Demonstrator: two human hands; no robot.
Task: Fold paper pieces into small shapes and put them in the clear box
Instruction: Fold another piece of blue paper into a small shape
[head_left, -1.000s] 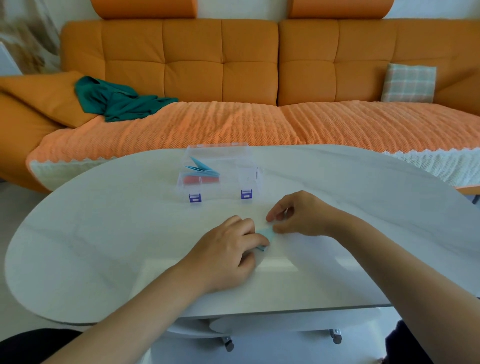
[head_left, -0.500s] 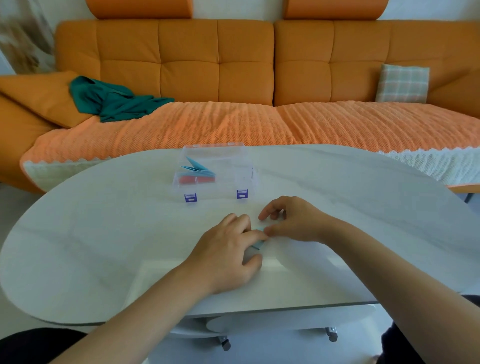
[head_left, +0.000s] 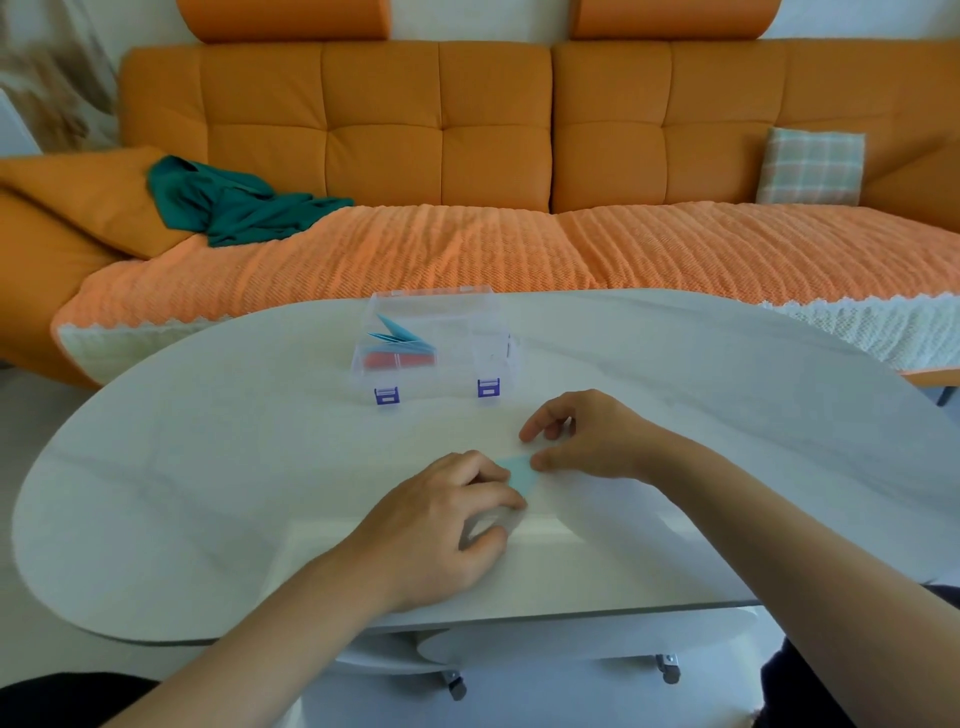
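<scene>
No readable text, label or number shows anywhere.

The table (head_left: 208, 493) has a white, stone-like top, smooth, with a soft shine. The box (head_left: 493, 332) is of clear, glossy plastic, and its two latches (head_left: 387, 396) are of purple plastic. The paper piece (head_left: 519, 473) is thin, light blue and matt, like the folded shapes (head_left: 397, 335) in the box. The sofa (head_left: 384, 130) has a smooth, matt orange back. The cover (head_left: 467, 249) on its seat is rough, ribbed cloth. The green cloth (head_left: 234, 208) looks soft and matt.
</scene>
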